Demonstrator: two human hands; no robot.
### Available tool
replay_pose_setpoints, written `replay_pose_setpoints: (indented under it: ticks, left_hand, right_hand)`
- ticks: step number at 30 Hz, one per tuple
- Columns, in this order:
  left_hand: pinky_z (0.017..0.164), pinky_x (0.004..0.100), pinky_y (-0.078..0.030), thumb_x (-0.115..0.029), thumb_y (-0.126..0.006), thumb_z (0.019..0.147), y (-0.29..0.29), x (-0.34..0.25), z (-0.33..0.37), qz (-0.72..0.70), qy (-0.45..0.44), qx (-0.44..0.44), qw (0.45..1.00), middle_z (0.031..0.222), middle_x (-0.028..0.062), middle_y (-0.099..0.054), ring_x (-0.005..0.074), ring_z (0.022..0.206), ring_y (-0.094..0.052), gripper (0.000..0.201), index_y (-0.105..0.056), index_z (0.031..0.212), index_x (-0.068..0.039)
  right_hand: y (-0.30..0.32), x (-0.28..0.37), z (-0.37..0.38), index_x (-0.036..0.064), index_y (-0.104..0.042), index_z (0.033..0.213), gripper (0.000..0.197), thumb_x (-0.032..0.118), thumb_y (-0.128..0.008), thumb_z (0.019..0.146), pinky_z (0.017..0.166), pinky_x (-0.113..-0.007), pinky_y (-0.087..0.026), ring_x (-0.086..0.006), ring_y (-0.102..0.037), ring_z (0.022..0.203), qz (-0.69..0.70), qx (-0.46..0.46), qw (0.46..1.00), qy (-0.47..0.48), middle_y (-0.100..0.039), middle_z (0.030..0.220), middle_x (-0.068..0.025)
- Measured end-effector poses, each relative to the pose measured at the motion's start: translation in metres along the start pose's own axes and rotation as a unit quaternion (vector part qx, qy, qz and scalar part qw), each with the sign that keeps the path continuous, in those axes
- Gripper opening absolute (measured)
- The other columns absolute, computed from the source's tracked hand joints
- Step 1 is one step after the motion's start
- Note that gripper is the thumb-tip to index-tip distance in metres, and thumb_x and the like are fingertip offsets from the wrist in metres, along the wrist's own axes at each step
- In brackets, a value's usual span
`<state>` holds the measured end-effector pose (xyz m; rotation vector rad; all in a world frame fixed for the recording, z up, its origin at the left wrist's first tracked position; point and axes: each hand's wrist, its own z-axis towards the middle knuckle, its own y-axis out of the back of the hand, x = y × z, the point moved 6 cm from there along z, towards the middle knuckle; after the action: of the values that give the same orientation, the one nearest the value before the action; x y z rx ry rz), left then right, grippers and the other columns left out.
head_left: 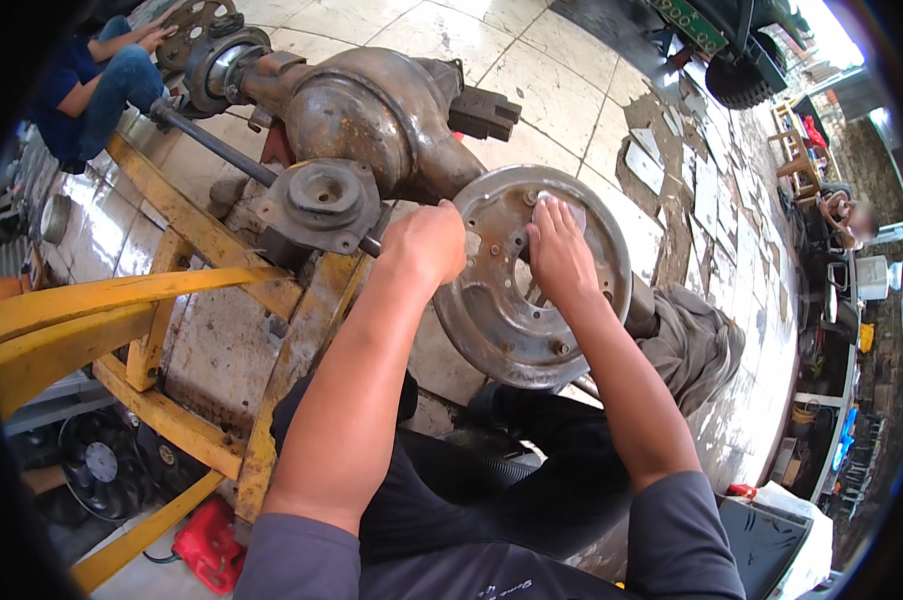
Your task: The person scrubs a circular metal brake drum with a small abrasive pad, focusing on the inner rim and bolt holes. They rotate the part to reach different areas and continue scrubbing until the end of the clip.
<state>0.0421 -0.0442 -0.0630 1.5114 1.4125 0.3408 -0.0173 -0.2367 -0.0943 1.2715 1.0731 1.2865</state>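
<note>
A round, worn metal brake backing plate [491, 335] with bolt holes stands tilted in front of me, at the end of a rusty axle housing [356, 115]. My left hand [426, 243] is closed at the plate's left edge, its fingertips partly hidden. Flat on the upper right of the plate's face lies my right hand [561, 250], fingers stretched out. Beside and under those fingers shows a small greyish flat piece [577, 213]; its kind is unclear. Left of my left hand sits a dark metal mount [323, 193] with a round centre.
A yellow metal frame [161, 290] stands at the left, with a red container [209, 545] below it. Another person [101, 85] crouches at the axle's far end. Grey cloth [691, 340] wraps a part right of the plate. Broken tiles [706, 190] cover the floor at right.
</note>
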Motion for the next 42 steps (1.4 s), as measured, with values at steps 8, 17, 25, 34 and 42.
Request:
replay_pose_setpoints:
  ticks: [8,17,25,34,42]
  left_hand:
    - [0.097,0.0476,-0.052,-0.020,-0.057,0.099,0.000,0.001,-0.001,-0.007,0.010,0.000,1.000,0.117,0.0255,-0.068,0.0383,0.114,-0.065,0.037,-0.058,0.126,0.006]
    - [0.097,0.0473,-0.052,-0.020,-0.058,0.099,0.002,-0.002,-0.001,0.006,0.000,-0.002,1.000,0.118,0.0259,-0.068,0.0387,0.114,-0.065,0.043,-0.055,0.132,0.008]
    - [0.097,0.0479,-0.052,-0.020,-0.058,0.099,0.000,-0.001,0.000,0.000,-0.001,0.016,1.000,0.117,0.0270,-0.068,0.0393,0.114,-0.065,0.041,-0.056,0.128,0.008]
    - [0.097,0.0480,-0.051,-0.020,-0.057,0.099,-0.001,0.001,0.002,-0.001,-0.005,0.013,1.000,0.120,0.0266,-0.067,0.0395,0.114,-0.064,0.044,-0.055,0.133,0.008]
    - [0.097,0.0483,-0.051,-0.020,-0.057,0.099,0.001,-0.002,-0.002,-0.012,-0.001,0.040,0.999,0.118,0.0266,-0.068,0.0399,0.114,-0.064,0.042,-0.056,0.131,0.007]
  right_hand:
    - [0.000,0.000,0.000,-0.0043,-0.044,0.146,0.049,0.026,-0.042,0.108,0.118,-0.049,-0.035,-0.0394,-0.041,0.143,-0.011,0.016,1.000,-0.006,-0.045,0.153,-0.0243]
    - [0.007,0.000,0.005,-0.0058,-0.045,0.145,0.049,0.025,-0.043,0.107,0.117,-0.047,-0.036,-0.0392,-0.044,0.141,-0.007,0.004,1.000,0.013,-0.048,0.149,-0.0259]
    - [0.006,0.002,0.004,-0.0057,-0.045,0.145,0.049,0.027,-0.041,0.108,0.118,-0.048,-0.035,-0.0400,-0.042,0.142,-0.007,-0.003,1.000,-0.011,-0.047,0.150,-0.0256]
    - [0.005,0.003,0.003,-0.0050,-0.046,0.144,0.048,0.025,-0.042,0.108,0.118,-0.048,-0.034,-0.0396,-0.042,0.143,0.009,0.001,1.000,-0.014,-0.047,0.150,-0.0254]
    - [-0.001,0.004,0.004,-0.0041,-0.044,0.146,0.049,0.028,-0.038,0.109,0.120,-0.050,-0.032,-0.0385,-0.040,0.144,-0.023,-0.014,0.998,-0.055,-0.045,0.152,-0.0243]
